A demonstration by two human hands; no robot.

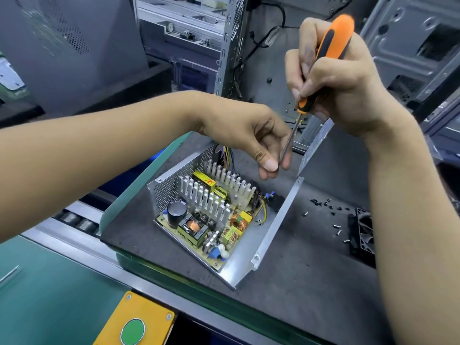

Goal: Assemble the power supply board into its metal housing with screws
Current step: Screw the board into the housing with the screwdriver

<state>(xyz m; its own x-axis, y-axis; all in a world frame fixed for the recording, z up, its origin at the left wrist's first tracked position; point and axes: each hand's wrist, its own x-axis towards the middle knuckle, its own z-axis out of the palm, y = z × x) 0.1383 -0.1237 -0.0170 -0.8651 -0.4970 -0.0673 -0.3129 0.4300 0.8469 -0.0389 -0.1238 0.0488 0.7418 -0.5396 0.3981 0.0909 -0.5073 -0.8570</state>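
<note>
The power supply board [211,215], with silver heat sinks, copper coils and a black capacitor, lies inside the open metal housing [276,220] on a dark mat. My right hand [343,78] grips the orange and black handle of a screwdriver [326,53], held above the housing's far side with the shaft pointing down. My left hand [251,138] pinches the lower end of the shaft between thumb and fingers. The tip is hidden by those fingers, so I cannot tell if a screw sits on it. Several loose screws [331,215] lie on the mat to the right.
A black fan [361,235] lies at the right edge of the mat. Grey computer cases [410,46] stand behind. A conveyor with rollers [77,220] runs at the left. A yellow box with a green button [133,331] sits at the bottom.
</note>
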